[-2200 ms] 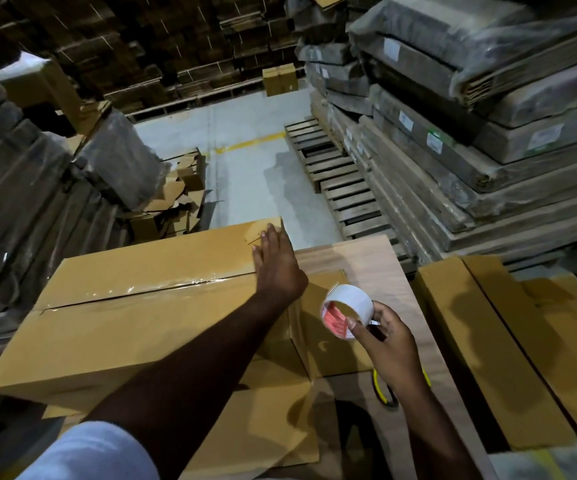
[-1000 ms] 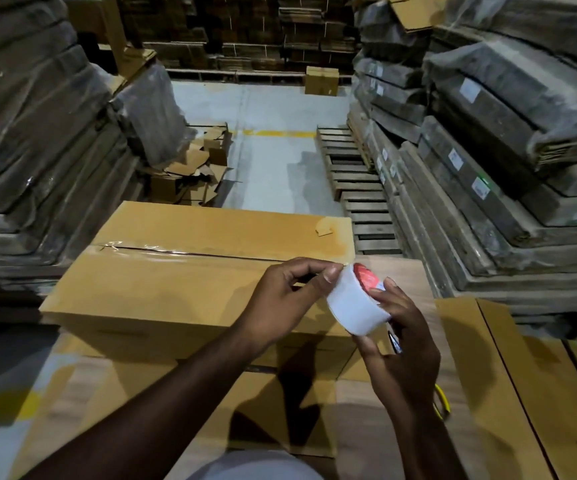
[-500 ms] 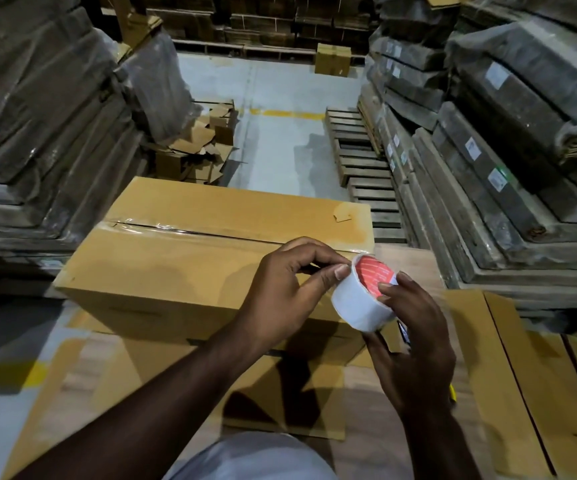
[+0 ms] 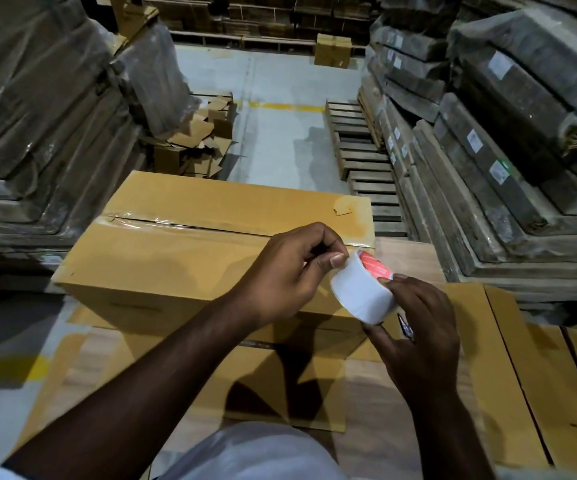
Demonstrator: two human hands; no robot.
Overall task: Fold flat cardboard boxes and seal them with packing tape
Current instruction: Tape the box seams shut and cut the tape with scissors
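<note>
A folded brown cardboard box (image 4: 183, 258) stands on the wooden table (image 4: 408, 258), its top seam covered by a strip of clear tape. Over the box's right end I hold a white roll of packing tape (image 4: 361, 294) with a red core. My right hand (image 4: 418, 337) grips the roll from below and from the right. My left hand (image 4: 290, 271) has thumb and forefinger pinched at the roll's upper left edge. A dark tool with a yellow part is mostly hidden behind my right hand.
Flat cardboard sheets (image 4: 529, 382) lie on the right and under the box. Wrapped stacks of flat cartons (image 4: 508, 140) rise on the right, and more stacks (image 4: 38, 116) on the left. Wooden pallets (image 4: 359, 150) and cardboard scraps (image 4: 200, 143) lie on the concrete floor beyond.
My left hand left the box top and came to the tape roll, where it now pinches the edge. Both hands with the roll have stayed over the box's right end.
</note>
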